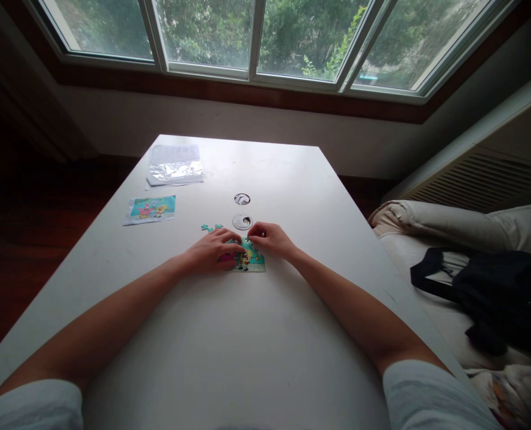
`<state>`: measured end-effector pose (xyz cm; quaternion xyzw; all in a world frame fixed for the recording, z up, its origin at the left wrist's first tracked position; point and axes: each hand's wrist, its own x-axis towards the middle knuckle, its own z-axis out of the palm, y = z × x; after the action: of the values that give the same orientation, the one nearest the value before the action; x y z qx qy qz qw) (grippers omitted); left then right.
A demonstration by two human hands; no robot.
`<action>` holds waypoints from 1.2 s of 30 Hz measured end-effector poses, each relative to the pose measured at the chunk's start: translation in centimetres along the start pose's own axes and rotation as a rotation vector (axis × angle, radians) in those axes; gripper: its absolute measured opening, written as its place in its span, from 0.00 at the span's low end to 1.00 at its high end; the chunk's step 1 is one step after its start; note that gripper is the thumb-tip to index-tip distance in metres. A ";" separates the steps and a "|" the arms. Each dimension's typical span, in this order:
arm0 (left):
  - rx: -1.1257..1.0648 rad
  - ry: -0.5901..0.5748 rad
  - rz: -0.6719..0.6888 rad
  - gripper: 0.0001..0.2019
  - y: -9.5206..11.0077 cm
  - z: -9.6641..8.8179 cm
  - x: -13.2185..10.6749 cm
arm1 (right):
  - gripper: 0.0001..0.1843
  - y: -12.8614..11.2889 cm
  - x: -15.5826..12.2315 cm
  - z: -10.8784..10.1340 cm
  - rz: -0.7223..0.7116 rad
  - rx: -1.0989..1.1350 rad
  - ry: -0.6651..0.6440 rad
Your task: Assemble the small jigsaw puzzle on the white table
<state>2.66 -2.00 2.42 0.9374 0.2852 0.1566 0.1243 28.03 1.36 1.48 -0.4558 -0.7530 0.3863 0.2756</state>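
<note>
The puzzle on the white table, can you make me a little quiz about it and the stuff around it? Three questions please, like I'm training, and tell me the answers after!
1. Pick one. Which is closest to the loose pieces?
A) the window
B) the left hand
C) the papers
2. True or false: the picture sheet lies to the left of the puzzle.
3. Count: how many round discs lie on the table beyond the puzzle?

Key:
1. B, the left hand
2. True
3. Two, one farther away than the other
</note>
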 end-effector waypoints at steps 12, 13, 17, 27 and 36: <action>0.021 -0.008 0.009 0.17 0.1 -0.1 0.1 | 0.02 0.3 0.1 0.4 -0.096 -0.250 0.054; 0.026 -0.009 0.009 0.17 0.1 0.0 0.1 | 0.01 0.3 0.1 0.5 -0.101 -0.259 0.058; 0.034 -0.002 0.009 0.17 0.1 0.1 0.1 | 0.01 0.3 -0.1 0.6 -0.120 -0.301 0.064; 0.052 -0.001 0.020 0.16 0.1 0.2 0.2 | 0.04 0.4 -0.1 0.4 -0.153 -0.305 0.061; 0.054 -0.013 0.004 0.20 0.2 -0.1 0.1 | 0.08 0.5 0.5 -3.6 -0.096 -0.214 0.155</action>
<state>2.81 -2.11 2.62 0.9420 0.2864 0.1430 0.1006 30.82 3.19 3.12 -0.4745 -0.7874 0.2536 0.3009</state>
